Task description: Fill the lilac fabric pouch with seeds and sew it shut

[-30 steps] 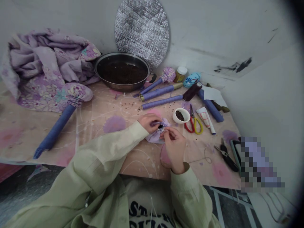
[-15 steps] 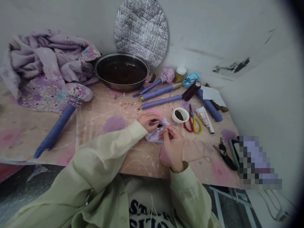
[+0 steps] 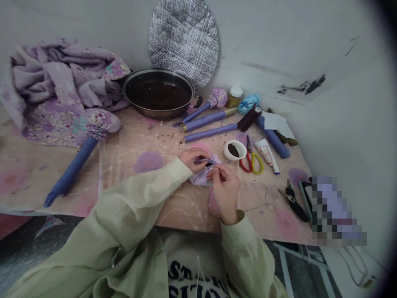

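Observation:
A small purple floral cloth pouch (image 3: 201, 178) lies on the table between my hands, with a dark opening at its gathered top. My left hand (image 3: 194, 159) is closed on the pouch's upper edge from the left. On the other side, my right hand (image 3: 226, 184) pinches at the opening, thumb and forefinger together; what sits between those fingertips is too small to make out. A thin dark thread (image 3: 267, 204) trails over the tablecloth to the right of this hand. Just beyond the pouch stands a white cup (image 3: 243, 151) of dark grains.
Red-and-yellow-handled scissors (image 3: 253, 159), a white tube (image 3: 266, 154) and black-handled pliers (image 3: 294, 203) lie to the right. Behind are purple wrapped rods (image 3: 211, 133), a dark thread spool (image 3: 249, 118) and a lidded jar (image 3: 235, 97). A pan (image 3: 158, 112) and bunched floral cloth (image 3: 58, 87) stand at left.
Both hands stay on the pouch in nearly the same pose. The whole view has shifted very slightly; no object has visibly moved on the table.

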A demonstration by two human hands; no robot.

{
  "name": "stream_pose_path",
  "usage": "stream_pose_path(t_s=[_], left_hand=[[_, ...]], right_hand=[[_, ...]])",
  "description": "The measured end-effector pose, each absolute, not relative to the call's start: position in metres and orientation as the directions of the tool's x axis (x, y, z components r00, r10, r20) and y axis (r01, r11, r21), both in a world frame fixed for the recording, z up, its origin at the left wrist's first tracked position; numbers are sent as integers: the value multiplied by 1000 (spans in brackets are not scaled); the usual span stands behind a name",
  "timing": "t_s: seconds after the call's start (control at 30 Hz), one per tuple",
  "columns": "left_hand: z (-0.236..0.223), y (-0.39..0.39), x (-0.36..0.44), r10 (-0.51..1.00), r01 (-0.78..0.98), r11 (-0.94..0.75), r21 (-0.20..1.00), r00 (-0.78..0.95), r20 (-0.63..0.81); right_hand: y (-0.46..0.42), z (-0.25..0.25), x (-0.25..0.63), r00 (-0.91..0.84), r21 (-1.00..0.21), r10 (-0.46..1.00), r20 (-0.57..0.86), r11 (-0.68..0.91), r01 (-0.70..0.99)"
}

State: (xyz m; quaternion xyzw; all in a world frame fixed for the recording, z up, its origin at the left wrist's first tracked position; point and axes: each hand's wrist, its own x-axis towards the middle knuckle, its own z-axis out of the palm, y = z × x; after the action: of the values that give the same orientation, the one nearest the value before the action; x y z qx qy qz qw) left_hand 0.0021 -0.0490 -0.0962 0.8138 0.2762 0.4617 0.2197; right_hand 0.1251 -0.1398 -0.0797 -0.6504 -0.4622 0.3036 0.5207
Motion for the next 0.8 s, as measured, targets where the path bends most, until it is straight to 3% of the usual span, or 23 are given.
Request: stream_pose_path(t_s=[0.8], left_hand=[[-106, -47, 8, 579, 146, -806, 573, 392, 715]], right_hand=[[-138, -82, 128, 400, -933, 912, 84, -69, 352]])
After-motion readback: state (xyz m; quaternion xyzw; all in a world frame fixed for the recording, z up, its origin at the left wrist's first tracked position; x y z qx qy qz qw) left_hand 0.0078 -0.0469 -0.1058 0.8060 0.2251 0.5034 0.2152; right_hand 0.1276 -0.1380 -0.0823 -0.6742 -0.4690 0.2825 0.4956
